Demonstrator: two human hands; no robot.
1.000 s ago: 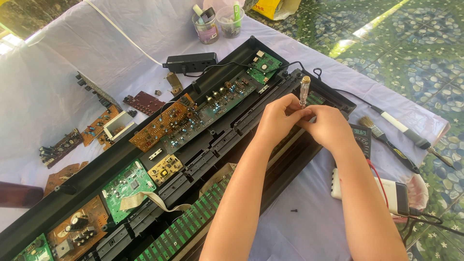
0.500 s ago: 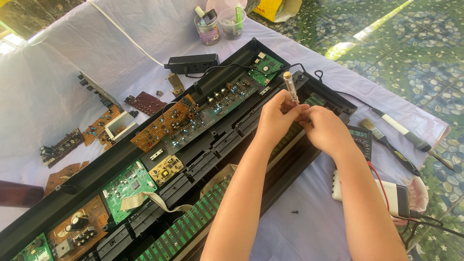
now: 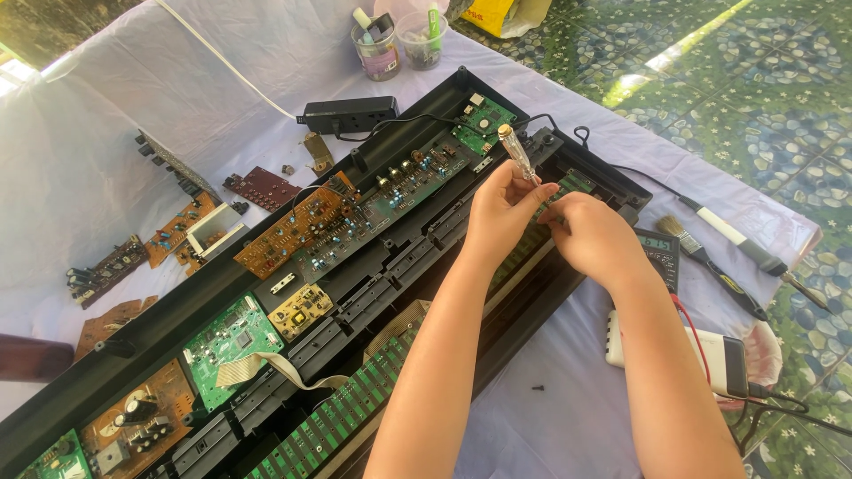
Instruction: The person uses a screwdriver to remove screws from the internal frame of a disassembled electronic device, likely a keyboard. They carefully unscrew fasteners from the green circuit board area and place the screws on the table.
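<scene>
Head view: my left hand (image 3: 504, 206) pinches the light, stiff screwdriver (image 3: 516, 153) by its slick clear handle above the opened keyboard (image 3: 373, 257), right hand (image 3: 593, 232) curled at its tip.

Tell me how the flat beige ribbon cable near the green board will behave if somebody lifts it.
The ribbon cable is probably floppy: it already curls and bends across the black keyboard case. It looks thin, so likely very light. One end seems to run toward the green circuit board, so pulling may strain that joint.

Grey multimeter screen (image 3: 658, 242); yellow package (image 3: 497, 12)
</scene>
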